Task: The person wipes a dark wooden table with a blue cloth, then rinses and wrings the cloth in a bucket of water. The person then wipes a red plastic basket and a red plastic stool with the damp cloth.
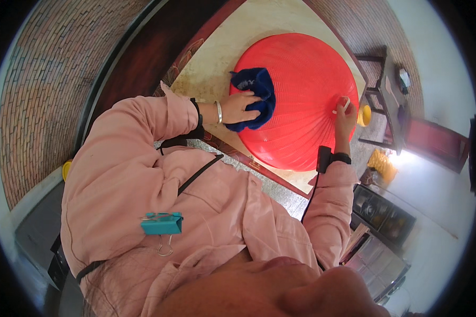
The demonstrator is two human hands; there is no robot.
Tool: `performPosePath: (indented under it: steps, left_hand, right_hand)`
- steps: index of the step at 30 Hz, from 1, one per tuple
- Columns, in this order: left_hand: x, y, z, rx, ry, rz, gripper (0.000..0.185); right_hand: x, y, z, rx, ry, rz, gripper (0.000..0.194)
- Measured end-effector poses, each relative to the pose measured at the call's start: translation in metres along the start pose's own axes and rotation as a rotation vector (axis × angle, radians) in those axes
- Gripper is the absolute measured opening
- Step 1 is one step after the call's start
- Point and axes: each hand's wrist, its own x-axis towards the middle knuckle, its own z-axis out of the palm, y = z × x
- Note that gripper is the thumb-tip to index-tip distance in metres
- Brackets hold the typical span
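Note:
A red plastic mesh food cover [297, 103], domed and ribbed, stands on a cream tabletop [212, 53] with a dark red patterned border. My left hand [240, 107] presses a dark blue cloth [261, 85] against the cover's left side, fingers spread over the fabric. At the cover's right part, my right hand [344, 115] grips a small pale handle [346, 104] between thumb and fingers. What lies under the cover cannot be made out.
Beyond the right edge are a yellow bowl [364, 115] and a dark wooden table [390, 95]. A yellow bag [382, 164] and a glass-fronted cabinet [382, 214] stand farther right. Brick-patterned wall [47, 87] rises at left. A black cord [310, 200] runs along my right sleeve.

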Motion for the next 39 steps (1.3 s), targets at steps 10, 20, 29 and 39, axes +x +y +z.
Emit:
performPosePath:
  steps: [10,20,29,39]
  left_hand:
    - [0.030,0.010,-0.079,0.193,0.311,0.268,0.034]
    - [0.210,-0.034,-0.086,0.230,0.278,0.040,0.059]
    - [0.052,-0.059,-0.065,0.099,0.286,-0.223,0.052]
    - [0.290,-0.027,-0.096,0.591,0.060,0.056,0.039]
  right_hand:
    - [-0.007,-0.004,-0.003,0.183,-0.145,0.042,0.041]
    - [-0.036,-0.017,0.036,-0.552,-0.009,-0.342,0.054]
    - [-0.040,-0.005,0.047,-0.564,0.015,-0.312,0.056]
    - [-0.033,-0.015,0.034,-0.668,-0.104,-0.260,0.054]
